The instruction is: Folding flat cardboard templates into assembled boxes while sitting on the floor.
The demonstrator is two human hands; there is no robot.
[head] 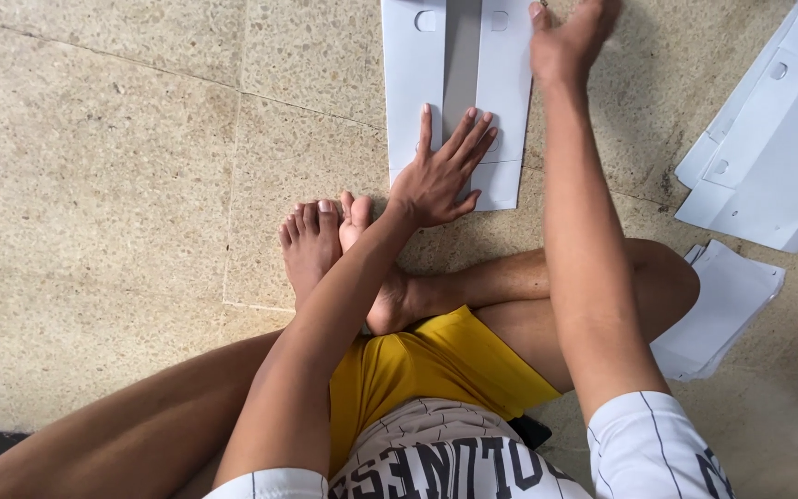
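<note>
A speckled beige stone-tile floor [122,185] with thin grout lines lies in soft, even daylight.

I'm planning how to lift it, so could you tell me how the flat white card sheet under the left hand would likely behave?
The flat white sheet looks thin, so probably light and bendy. On the smooth stone floor it may slide once the left hand lifts.

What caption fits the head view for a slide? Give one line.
Seated cross-legged on stone floor, left hand flattens white cardboard sheet; right hand reaches further up.
</note>
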